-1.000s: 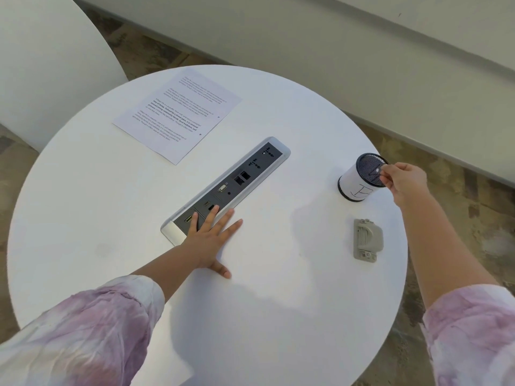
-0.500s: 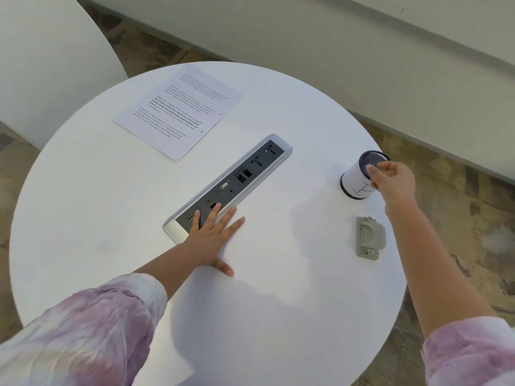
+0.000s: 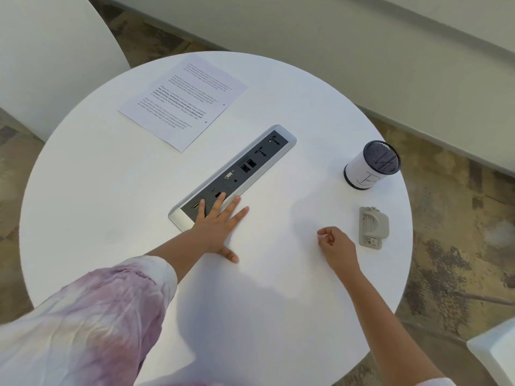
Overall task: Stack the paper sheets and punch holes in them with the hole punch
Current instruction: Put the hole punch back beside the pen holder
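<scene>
Printed paper sheets (image 3: pixel 182 100) lie flat at the far left of the round white table (image 3: pixel 97 190); small holes show along their right edge. A grey hole punch (image 3: pixel 373 225) rests near the right edge. My right hand (image 3: pixel 335 246) hovers just left of the punch, fingers curled shut, holding nothing that I can see. My left hand (image 3: pixel 218 227) lies flat on the table with fingers spread, its fingertips over the near end of the power strip.
A built-in socket panel (image 3: pixel 245 168) runs diagonally across the table's middle. A white-wrapped mesh pen cup (image 3: pixel 370 168) stands at the right, behind the punch. Another white table (image 3: pixel 41 51) is at the far left, a wall ledge behind.
My right hand let go of the pen cup's rim and drew back toward me, down beside the hole punch. My left hand stayed flat in place.
</scene>
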